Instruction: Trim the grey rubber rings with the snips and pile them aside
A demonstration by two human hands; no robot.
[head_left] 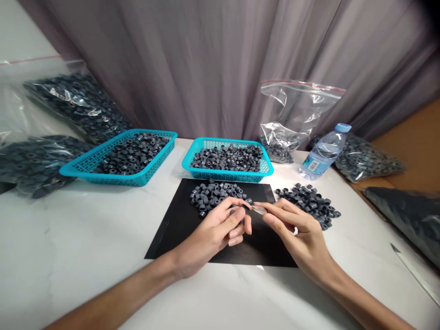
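Note:
Above the black mat [178,229], my left hand [220,227] is closed with a small dark grey ring-shaped part [245,207] pinched at its fingertips. My right hand [297,224] grips a thin, pale, flat blade-like piece [259,210] between thumb and fingers. The tip of that piece points at the grey part, close to it; whether they touch I cannot tell. Just behind my left hand, a pile of similar small grey cylinders [216,195] lies on the mat. Another pile of grey cylinders [309,201] rests beyond my right hand, on the white table.
A turquoise basket [227,175] and a second turquoise basket [144,176] hold many grey parts. Clear bags [79,101] of parts stand at left, with a zip bag [288,119] and water bottle [323,153] at right. A pointed white tool [412,270] lies near the right edge.

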